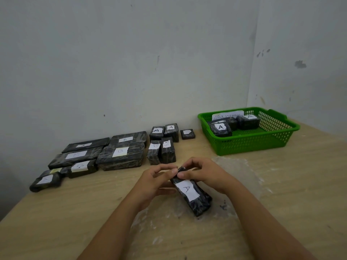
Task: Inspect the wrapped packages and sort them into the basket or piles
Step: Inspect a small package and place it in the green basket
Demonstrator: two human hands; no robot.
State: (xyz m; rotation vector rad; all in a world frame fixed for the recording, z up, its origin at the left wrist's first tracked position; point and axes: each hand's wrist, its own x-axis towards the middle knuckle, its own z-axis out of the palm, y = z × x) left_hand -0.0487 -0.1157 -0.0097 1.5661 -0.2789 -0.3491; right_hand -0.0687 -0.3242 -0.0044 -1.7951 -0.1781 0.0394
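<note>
Left hand (155,182) and right hand (203,173): both pinch far end of black wrapped package labelled A (191,194), lying on bubble wrap (242,177) on wooden table (56,222). Green basket (249,143) far right; sorted packages (120,154) left.

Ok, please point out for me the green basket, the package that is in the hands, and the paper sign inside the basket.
green basket (249,145): head view, on its front wall.
held package (200,202): head view, on its dark near end.
paper sign (226,115): head view, on its handwritten face.
</note>
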